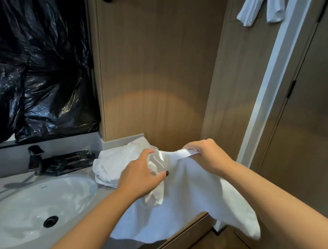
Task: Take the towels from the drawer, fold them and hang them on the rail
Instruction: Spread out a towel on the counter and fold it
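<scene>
My right hand (206,154) pinches the top edge of a white towel (192,196) at the frame's centre, while my left hand (143,174) grips its bunched folds. More towels (112,163) lie behind on the table (118,140), right of the sink (33,202).

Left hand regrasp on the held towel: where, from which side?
Judging by the pose, take the towel by its banded top hem, at the corner opposite the right hand, coming from the left. That hem is already taut at the right pinch; the left hand sits lower, on bunched cloth.
</scene>
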### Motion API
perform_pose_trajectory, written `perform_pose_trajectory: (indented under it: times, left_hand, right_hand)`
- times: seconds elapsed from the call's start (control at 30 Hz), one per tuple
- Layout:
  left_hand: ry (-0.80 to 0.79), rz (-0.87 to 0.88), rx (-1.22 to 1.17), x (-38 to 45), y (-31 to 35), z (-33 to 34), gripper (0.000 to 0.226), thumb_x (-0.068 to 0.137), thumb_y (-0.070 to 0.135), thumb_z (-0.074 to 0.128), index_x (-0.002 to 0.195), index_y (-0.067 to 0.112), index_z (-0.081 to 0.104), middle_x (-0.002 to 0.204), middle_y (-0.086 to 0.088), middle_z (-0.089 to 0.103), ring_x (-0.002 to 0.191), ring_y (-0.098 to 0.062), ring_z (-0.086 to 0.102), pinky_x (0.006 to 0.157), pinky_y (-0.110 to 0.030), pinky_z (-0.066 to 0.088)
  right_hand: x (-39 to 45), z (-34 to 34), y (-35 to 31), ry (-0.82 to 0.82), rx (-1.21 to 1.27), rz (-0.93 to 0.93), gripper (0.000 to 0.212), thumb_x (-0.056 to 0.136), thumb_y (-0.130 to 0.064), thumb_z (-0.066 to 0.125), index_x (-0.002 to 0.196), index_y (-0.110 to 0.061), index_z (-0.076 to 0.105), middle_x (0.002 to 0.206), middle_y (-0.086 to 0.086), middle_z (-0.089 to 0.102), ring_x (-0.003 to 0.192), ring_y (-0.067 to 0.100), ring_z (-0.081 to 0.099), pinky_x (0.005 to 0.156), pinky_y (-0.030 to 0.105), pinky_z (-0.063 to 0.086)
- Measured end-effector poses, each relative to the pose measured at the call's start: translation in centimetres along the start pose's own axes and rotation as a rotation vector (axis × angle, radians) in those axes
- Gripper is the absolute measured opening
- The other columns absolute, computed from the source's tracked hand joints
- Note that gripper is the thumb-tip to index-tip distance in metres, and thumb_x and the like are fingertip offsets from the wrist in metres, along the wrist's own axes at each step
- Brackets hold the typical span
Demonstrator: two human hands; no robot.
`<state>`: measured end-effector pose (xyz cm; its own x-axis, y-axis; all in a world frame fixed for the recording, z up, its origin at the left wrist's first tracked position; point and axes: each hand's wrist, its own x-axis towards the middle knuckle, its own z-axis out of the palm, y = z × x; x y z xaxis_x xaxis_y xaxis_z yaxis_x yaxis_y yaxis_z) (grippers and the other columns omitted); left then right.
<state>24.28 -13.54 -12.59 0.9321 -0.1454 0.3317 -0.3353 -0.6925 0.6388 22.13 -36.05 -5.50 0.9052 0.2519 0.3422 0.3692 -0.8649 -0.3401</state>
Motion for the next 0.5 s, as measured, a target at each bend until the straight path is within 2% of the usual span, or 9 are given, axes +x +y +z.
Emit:
perform_pose_trajectory:
  times: [0.07, 0.1, 0.13, 0.17, 0.2, 0.27, 0.4, 0.47, 0.5]
  left_hand:
    - [-0.056, 0.049, 0.005, 0.0, 1.2, 0.5, 0.072, 0.075, 0.055, 0.063, 0.137, 0.056, 0.027, 0.083, 0.018, 0.058, 0.084, -0.015, 0.059, 0.064, -0.03, 0.043]
    - [-0.084, 0.058, -0.01, 0.1, 1.6, 0.8, 0.067, 0.079, 0.051, 0.062, 0.137, 0.056, 0.029, 0.084, 0.018, 0.058, 0.081, -0.013, 0.058, 0.061, -0.028, 0.041]
    - [-0.112, 0.08, -0.015, 0.2, 1.8, 1.1, 0.052, 0.083, 0.046, 0.06, 0.13, 0.054, 0.04, 0.083, 0.018, 0.059, 0.079, -0.014, 0.057, 0.06, -0.027, 0.04]
    - [-0.107, 0.104, 0.01, 0.3, 1.8, 1.5, 0.027, 0.086, 0.041, 0.057, 0.112, 0.047, 0.053, 0.08, 0.016, 0.059, 0.077, -0.016, 0.056, 0.058, -0.029, 0.04]
    - [-0.103, 0.107, 0.018, 0.3, 1.8, 1.6, 0.004, 0.089, 0.036, 0.055, 0.092, 0.038, 0.057, 0.075, 0.014, 0.058, 0.075, -0.019, 0.056, 0.056, -0.029, 0.039]
    - [-0.067, 0.068, -0.02, 0.2, 1.4, 1.9, 0.018, 0.091, 0.03, 0.055, 0.073, 0.03, 0.054, 0.068, 0.011, 0.058, 0.07, -0.018, 0.055, 0.053, -0.028, 0.036]
    - [0.016, -0.087, -0.092, 0.4, -0.6, 2.2, 0.02, 0.093, 0.025, 0.056, 0.073, 0.023, 0.055, 0.069, 0.009, 0.056, 0.069, -0.017, 0.052, 0.055, -0.025, 0.033]
    - [0.045, -0.172, -0.183, 0.4, -1.6, 2.2, 0.015, 0.094, 0.023, 0.057, 0.079, 0.026, 0.057, 0.072, 0.008, 0.057, 0.072, -0.016, 0.052, 0.059, -0.026, 0.035]
    - [0.047, -0.214, -0.225, 0.3, -2.0, 2.2, 0.015, 0.094, 0.022, 0.058, 0.079, 0.024, 0.059, 0.075, 0.006, 0.059, 0.074, -0.018, 0.053, 0.062, -0.028, 0.037]
  right_hand:
    - [0.2, 0.1, -1.2, -0.069, -0.03, -0.058, 0.028, 0.09, -0.007, 0.057, 0.107, -0.022, 0.075, 0.101, -0.007, 0.074, 0.094, 0.018, 0.067, 0.079, 0.04, 0.054]
    - [0.2, 0.1, -1.5, -0.102, -0.039, -0.083, 0.029, 0.091, -0.007, 0.057, 0.11, -0.022, 0.074, 0.104, -0.007, 0.074, 0.096, 0.018, 0.067, 0.08, 0.04, 0.054]
    - [0.2, 0.3, -1.5, -0.128, -0.049, -0.098, 0.029, 0.091, -0.008, 0.058, 0.111, -0.022, 0.073, 0.105, -0.006, 0.074, 0.098, 0.019, 0.066, 0.08, 0.04, 0.054]
    - [0.1, 0.4, -1.4, -0.145, -0.062, -0.1, 0.027, 0.092, -0.009, 0.058, 0.11, -0.021, 0.073, 0.104, -0.005, 0.074, 0.097, 0.02, 0.066, 0.08, 0.041, 0.054]
    - [-0.1, 0.4, -1.2, -0.157, -0.071, -0.092, 0.023, 0.092, -0.011, 0.06, 0.108, -0.021, 0.074, 0.101, -0.004, 0.074, 0.094, 0.02, 0.065, 0.078, 0.042, 0.053]
    - [-0.7, 0.6, -0.2, -0.163, -0.049, -0.053, 0.011, 0.092, -0.017, 0.065, 0.098, -0.019, 0.075, 0.091, -0.003, 0.073, 0.084, 0.02, 0.064, 0.074, 0.043, 0.053]
    - [-2.5, 1.1, 2.8, -0.175, -0.025, 0.107, 0.017, 0.097, -0.03, 0.059, 0.096, -0.019, 0.072, 0.093, -0.007, 0.069, 0.084, 0.011, 0.063, 0.075, 0.033, 0.054]
    - [-4.0, 1.7, 4.3, -0.201, -0.012, 0.161, 0.015, 0.1, -0.031, 0.053, 0.093, -0.027, 0.066, 0.093, -0.013, 0.065, 0.084, 0.005, 0.061, 0.07, 0.021, 0.048]
    - [-4.8, 2.0, 4.9, -0.204, -0.007, 0.185, 0.015, 0.101, -0.032, 0.051, 0.093, -0.03, 0.063, 0.091, -0.016, 0.063, 0.083, 0.004, 0.06, 0.069, 0.02, 0.047]
